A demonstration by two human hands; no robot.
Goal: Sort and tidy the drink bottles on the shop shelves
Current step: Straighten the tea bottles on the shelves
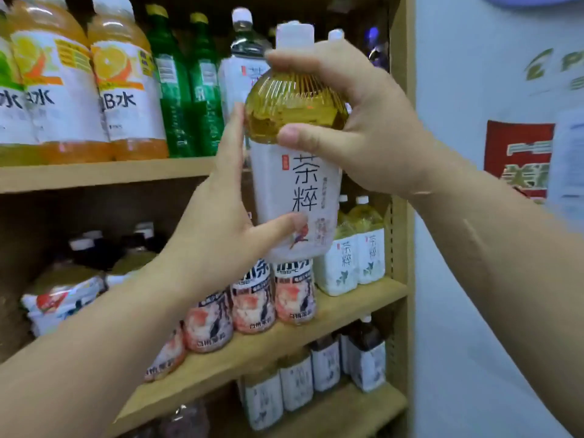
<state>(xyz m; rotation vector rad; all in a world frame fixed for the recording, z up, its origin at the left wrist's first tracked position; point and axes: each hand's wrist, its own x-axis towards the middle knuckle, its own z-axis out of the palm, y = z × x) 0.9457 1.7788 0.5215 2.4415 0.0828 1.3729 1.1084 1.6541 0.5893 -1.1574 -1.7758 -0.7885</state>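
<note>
Wooden shelving (104,177) fills the view, with a pale wall (474,279) at the right.

- Upper shelf, left to right: orange drink bottles (126,99), green bottles (189,99), then a clear bottle with a white tea label (240,77), partly hidden.
- Middle shelf (347,298): a row of pink-labelled small bottles (252,305) near the edge and smaller white-labelled tea bottles (357,248) at the far right.
- The tea bottle (297,184) is off the shelves, upright in the air in front of the right end of the upper shelf. Its label faces me.
- The left hand (218,235) is clamped on the lower body, thumb across the label and fingers round the back.
- The right hand (363,121) is clamped on the ribbed shoulder just under the white cap.

My read is that this bottle is being matched to its kind. The label resembles the one behind it on the upper shelf, so that right end looks the likely home, but I cannot see how much room is there.

To do it well, I would:
- Let the lower hand carry the weight and the upper hand steer.
- Keep the bottle upright and lift its base over the shelf lip.
- Set it down before sliding it back.
- Keep the label turned outward.
- Watch the neighbouring caps and the shelf's side post, since a nudge could topple the row.
</note>
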